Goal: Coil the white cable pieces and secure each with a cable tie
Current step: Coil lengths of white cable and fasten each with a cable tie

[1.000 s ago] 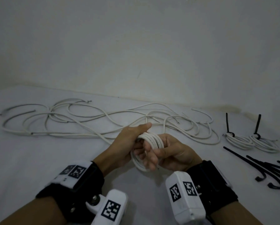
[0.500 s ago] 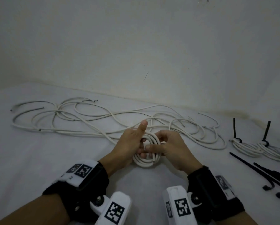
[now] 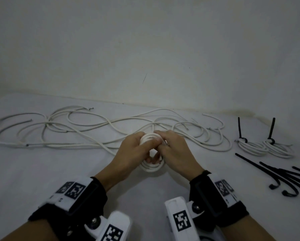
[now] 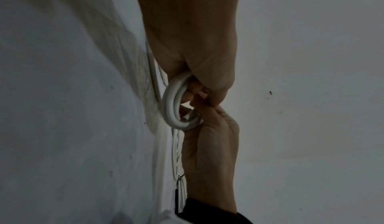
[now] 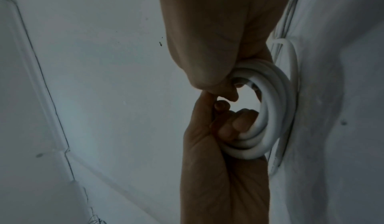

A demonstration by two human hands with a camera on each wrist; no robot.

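A small coil of white cable [image 3: 151, 168] sits between my two hands just above the white surface. My left hand [image 3: 133, 152] grips its left side, thumb laid across the top turns. My right hand [image 3: 177, 153] grips the right side, its fingers curled through the middle of the coil. In the left wrist view the coil [image 4: 172, 106] bulges out between my left hand [image 4: 199, 60] and my right hand [image 4: 209, 145]. The right wrist view shows several turns of the coil [image 5: 274, 112] with the left fingers [image 5: 239, 125] hooked inside it. No cable tie is on this coil.
Several loose white cables [image 3: 93, 129] sprawl across the surface behind my hands, up to the wall. Two tied coils [image 3: 251, 148] [image 3: 281, 150] lie at the right, their black tie tails pointing up. A bunch of black cable ties [image 3: 285, 178] lies at the right front.
Both hands have moved away from me and lowered the coil. The left thumb, raised half a second ago, now lies across the coil. The right fingers have closed in around it.
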